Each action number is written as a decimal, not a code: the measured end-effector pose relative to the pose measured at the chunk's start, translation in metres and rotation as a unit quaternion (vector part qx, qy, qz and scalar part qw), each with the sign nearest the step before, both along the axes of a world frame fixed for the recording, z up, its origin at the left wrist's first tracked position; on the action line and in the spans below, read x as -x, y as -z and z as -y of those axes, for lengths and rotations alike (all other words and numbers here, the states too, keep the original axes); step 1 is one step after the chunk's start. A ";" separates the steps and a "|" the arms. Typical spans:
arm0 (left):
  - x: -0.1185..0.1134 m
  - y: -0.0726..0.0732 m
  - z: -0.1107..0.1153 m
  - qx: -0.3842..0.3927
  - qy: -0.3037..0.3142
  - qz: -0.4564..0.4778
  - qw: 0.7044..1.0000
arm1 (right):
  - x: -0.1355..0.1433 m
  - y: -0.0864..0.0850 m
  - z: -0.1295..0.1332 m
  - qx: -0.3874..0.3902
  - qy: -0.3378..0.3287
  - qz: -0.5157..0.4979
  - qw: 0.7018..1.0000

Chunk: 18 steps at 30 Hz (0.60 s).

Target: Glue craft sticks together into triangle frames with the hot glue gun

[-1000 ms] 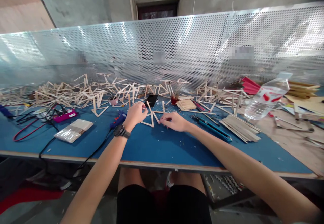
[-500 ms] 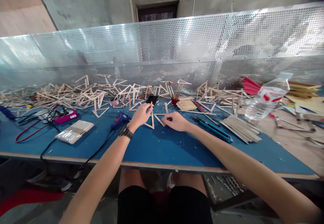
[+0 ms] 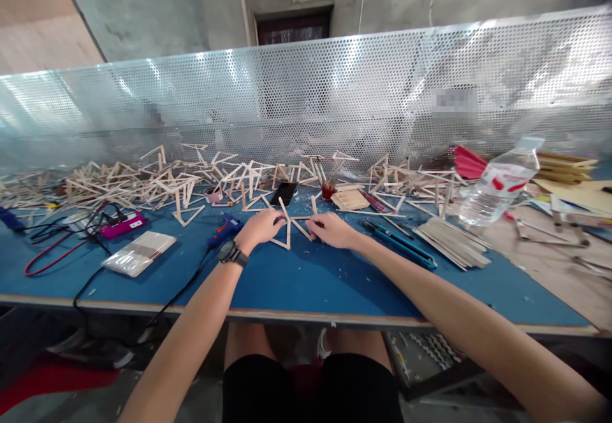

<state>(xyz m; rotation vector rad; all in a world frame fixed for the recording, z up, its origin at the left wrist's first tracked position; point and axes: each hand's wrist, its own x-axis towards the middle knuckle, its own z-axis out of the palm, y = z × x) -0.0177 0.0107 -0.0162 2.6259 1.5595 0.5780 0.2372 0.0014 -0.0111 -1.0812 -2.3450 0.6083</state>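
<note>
Between my hands on the blue mat lies a small frame of wooden craft sticks (image 3: 289, 237), its pieces joined at angles. My left hand (image 3: 262, 228), with a dark watch on the wrist, is closed at the frame's left side. Its fingertips are at the lower part of a slanting wooden stick (image 3: 283, 207). My right hand (image 3: 333, 230) is closed in a pinch on the frame's right-hand stick (image 3: 301, 227); the fingers hide the stick's end. Just behind them lies a black phone (image 3: 284, 193). A blue glue gun (image 3: 224, 229) rests left of my left hand.
Piled stick frames (image 3: 115, 181) line the back edge below a perforated metal screen (image 3: 306, 98). At left are a purple power strip (image 3: 125, 225) and a packet of sticks (image 3: 139, 253). Rightward lie a teal cutter (image 3: 401, 244), loose sticks (image 3: 452, 242) and a tilted water bottle (image 3: 500, 184).
My left hand has moved slightly down and left, and the stick at its fingertips now slants beside the frame. My right hand has stayed in nearly the same place.
</note>
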 end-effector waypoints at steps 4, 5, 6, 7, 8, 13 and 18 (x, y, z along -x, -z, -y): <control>-0.006 -0.004 0.004 0.031 0.021 0.055 0.998 | 0.000 0.000 0.000 -0.010 -0.001 0.013 1.000; -0.008 -0.005 0.005 0.032 0.033 0.078 0.996 | -0.001 0.001 -0.001 -0.012 -0.004 0.014 1.000; -0.010 -0.007 0.005 0.030 0.045 0.099 0.994 | -0.001 0.001 -0.001 -0.015 -0.006 0.016 1.000; -0.011 -0.008 0.005 0.026 0.053 0.117 0.991 | -0.001 0.001 -0.002 -0.018 -0.008 0.018 1.000; -0.012 -0.010 0.005 0.022 0.056 0.133 0.989 | -0.002 0.002 -0.002 -0.019 -0.009 0.021 1.000; -0.010 -0.015 0.001 0.041 0.056 0.221 0.973 | -0.003 0.004 -0.004 -0.031 -0.002 0.031 0.999; -0.009 -0.016 -0.002 0.158 0.094 0.309 0.933 | -0.002 0.001 -0.003 -0.037 0.000 0.026 0.999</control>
